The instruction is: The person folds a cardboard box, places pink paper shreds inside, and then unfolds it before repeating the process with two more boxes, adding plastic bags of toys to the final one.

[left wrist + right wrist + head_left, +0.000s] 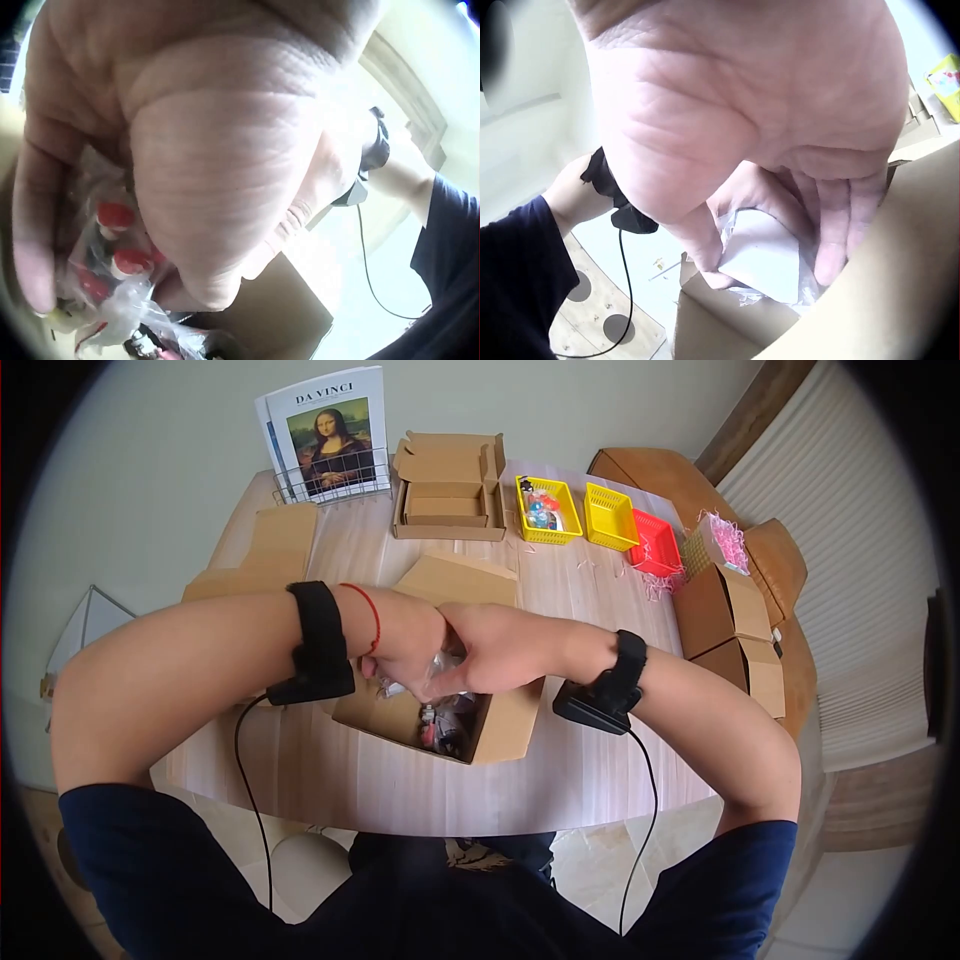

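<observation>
Both hands are together inside an open cardboard box (510, 720) on the table. My left hand (403, 643) grips a crinkled clear plastic bag (124, 304); small red-and-white pieces (132, 262) show through it. From the other side, my right hand (505, 645) has its thumb and fingers around clear plastic with a flat white piece (761, 259) in it. Lower in the box, several small wrapped items (450, 725), some pink and dark, lie below the hands. The overlapping hands hide much of the bag in the head view.
Behind the box stand an open cardboard box (450, 455), two yellow baskets (610, 518), one holding small colourful items, and a red basket (655, 545). More cardboard boxes (715, 610) are at the right, near pink paper shreds (727, 540). A wire rack (345, 490) holds a book.
</observation>
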